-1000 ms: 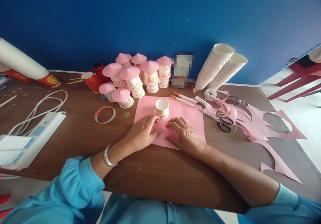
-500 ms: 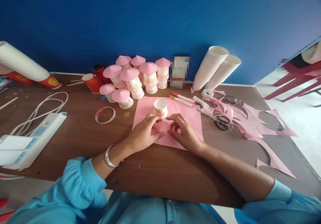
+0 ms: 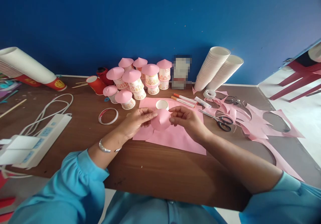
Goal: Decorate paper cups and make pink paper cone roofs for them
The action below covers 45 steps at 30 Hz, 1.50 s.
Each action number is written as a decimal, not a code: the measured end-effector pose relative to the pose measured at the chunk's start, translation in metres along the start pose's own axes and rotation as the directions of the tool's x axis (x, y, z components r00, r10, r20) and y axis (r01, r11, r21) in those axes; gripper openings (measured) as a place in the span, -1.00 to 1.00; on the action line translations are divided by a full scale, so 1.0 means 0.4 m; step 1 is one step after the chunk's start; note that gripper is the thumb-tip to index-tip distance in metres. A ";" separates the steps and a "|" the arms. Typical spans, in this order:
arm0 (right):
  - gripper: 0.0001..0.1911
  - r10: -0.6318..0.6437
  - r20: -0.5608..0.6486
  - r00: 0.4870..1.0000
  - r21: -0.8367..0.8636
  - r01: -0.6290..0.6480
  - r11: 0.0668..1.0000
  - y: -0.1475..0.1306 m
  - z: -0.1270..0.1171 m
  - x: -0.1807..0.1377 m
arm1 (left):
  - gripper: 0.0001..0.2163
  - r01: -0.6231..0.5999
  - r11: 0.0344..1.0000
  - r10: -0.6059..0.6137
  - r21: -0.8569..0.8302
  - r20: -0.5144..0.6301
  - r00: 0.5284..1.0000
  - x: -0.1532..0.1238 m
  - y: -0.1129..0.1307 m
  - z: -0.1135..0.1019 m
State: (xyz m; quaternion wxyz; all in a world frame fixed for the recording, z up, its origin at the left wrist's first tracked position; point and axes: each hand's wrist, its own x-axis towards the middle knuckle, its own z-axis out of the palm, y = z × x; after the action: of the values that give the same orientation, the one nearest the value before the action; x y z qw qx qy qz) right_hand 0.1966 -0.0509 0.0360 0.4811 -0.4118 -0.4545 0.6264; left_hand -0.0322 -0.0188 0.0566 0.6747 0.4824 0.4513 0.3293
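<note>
A small pink paper cone [image 3: 161, 120] is held up between my two hands, its point toward me. My left hand [image 3: 137, 121] pinches its left edge with thumb and fingers. On the right edge, my right hand [image 3: 185, 118] has a similar pinch. Just behind the cone stands a cut-down paper cup [image 3: 162, 104], its open rim up and its lower part hidden. Pink paper sheets [image 3: 175, 138] lie flat beneath. Farther back to the left, several decorated paper cups [image 3: 135, 86] wear pink cone roofs [image 3: 150, 69].
Scissors [image 3: 223, 121] and pink paper scraps [image 3: 260, 120] lie at the right, near markers [image 3: 185, 98] and a tape roll [image 3: 209, 93]. Stacked white cups [image 3: 213, 65] lean on the blue wall. A tape ring [image 3: 108, 116], red cup [image 3: 95, 84] and power strip [image 3: 47, 137] are at left.
Both hands have raised the pink cone off the paper and tilted it, so its surface now shows and covers the lower part of the cup. The view has shifted slightly.
</note>
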 end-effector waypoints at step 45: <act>-0.65 -0.059 -0.268 0.962 -0.058 0.045 0.997 0.021 -0.051 0.100 | -0.68 -0.190 0.940 0.212 0.282 -0.047 0.976 0.154 -0.035 -0.062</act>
State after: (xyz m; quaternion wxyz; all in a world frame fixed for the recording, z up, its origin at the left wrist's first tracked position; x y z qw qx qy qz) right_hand 0.2064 -0.0092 0.0199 0.5441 -0.4932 -0.4113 0.5400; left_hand -0.0320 0.0396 0.0221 0.5461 0.6022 0.4664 0.3486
